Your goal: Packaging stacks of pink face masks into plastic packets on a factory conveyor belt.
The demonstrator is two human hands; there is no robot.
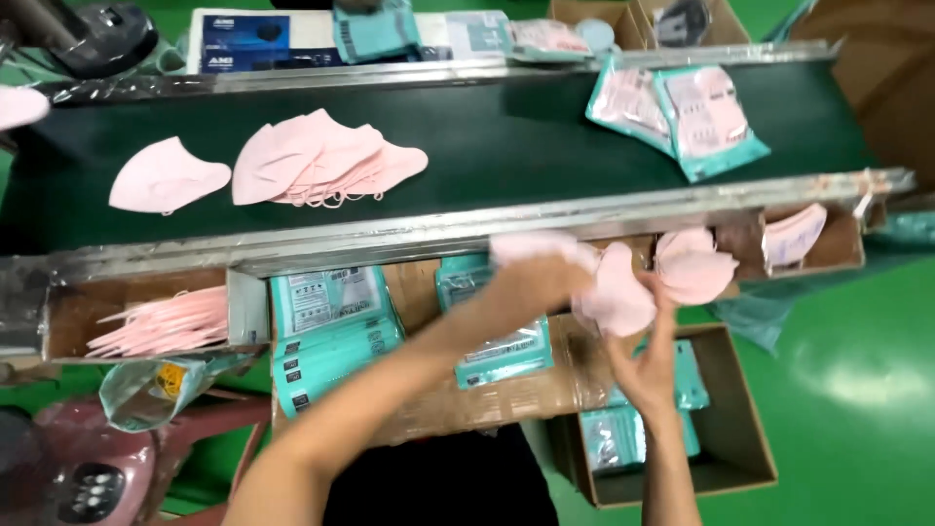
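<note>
Hands meet below the belt rail: left hand (534, 280) and right hand (648, 362) both grip one pink mask (621, 297), soft, folded, curved-edged. Similar masks lie on the dark conveyor belt (506, 146).

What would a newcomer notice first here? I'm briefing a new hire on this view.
First, both hands meeting at centre: the left hand and right hand hold a pink mask just below the conveyor belt. Next, the fanned pile of pink masks on the belt's left, then the teal packets at its upper right.
</note>
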